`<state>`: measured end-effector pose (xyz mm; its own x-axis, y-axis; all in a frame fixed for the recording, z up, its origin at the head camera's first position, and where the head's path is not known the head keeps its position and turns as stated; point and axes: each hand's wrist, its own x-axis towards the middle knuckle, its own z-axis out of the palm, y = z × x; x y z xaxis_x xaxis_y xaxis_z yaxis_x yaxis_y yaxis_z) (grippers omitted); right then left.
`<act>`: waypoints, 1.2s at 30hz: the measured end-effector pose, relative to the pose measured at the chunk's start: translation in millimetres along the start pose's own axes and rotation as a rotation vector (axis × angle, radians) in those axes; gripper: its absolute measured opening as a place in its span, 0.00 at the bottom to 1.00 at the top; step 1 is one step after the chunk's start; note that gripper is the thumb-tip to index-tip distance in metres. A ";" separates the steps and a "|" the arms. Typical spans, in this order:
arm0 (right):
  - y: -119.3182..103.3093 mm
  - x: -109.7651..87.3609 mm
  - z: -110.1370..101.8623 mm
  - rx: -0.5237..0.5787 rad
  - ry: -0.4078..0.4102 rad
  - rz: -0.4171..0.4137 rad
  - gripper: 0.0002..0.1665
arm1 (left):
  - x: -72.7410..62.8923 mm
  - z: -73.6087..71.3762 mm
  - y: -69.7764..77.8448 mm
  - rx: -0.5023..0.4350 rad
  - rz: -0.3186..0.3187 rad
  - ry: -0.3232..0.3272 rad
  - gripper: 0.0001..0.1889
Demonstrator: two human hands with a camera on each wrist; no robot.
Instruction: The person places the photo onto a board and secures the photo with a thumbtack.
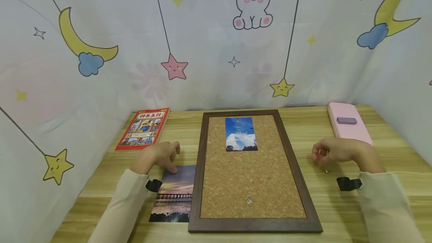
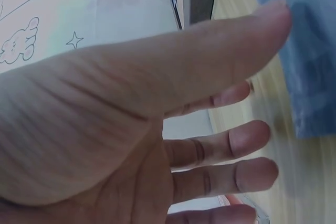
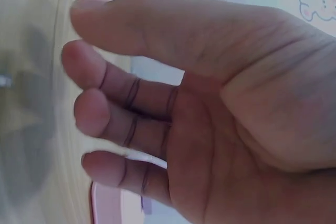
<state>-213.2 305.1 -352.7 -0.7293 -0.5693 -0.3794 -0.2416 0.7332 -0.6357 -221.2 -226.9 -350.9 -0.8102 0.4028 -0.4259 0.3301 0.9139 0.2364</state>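
Observation:
My left hand hovers at the upper left of a sunset photo, thumb over its top edge. Its fingers are loosely bent and hold nothing in the left wrist view. The photo's right side meets the frame of a cork board; whether it goes under cannot be told. A blue sky photo lies on the upper cork. Low on the cork sits a small clear thing, perhaps pushpins. My right hand, relaxed and without anything in it, is above the table near a tiny shiny piece.
A red comic-style book lies at the back left of the wooden table. At the back right is a pink case with a purple clasp. A patterned curtain stands behind and along both sides.

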 end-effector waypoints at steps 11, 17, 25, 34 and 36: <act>8.0 -6.2 2.6 0.120 -0.047 0.222 0.10 | 0.2 -1.1 -0.7 0.039 -0.036 -0.028 0.22; 11.7 -7.8 2.8 0.108 -0.055 0.262 0.09 | 3.3 1.0 -2.2 0.040 -0.036 -0.032 0.21; 10.7 -7.9 2.1 0.063 -0.062 0.291 0.08 | 0.7 0.2 -5.2 0.031 -0.030 -0.026 0.17; 7.8 -8.0 3.9 0.041 -0.075 0.327 0.08 | -1.8 0.4 -4.7 0.049 -0.029 -0.020 0.15; 7.0 -7.4 4.4 0.035 -0.073 0.334 0.08 | -1.9 0.5 -4.6 0.052 -0.029 -0.025 0.15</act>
<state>-206.6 312.8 -357.4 -0.7165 -0.3263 -0.6166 0.0258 0.8709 -0.4907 -221.0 -231.8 -351.7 -0.8075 0.3768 -0.4539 0.3321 0.9263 0.1782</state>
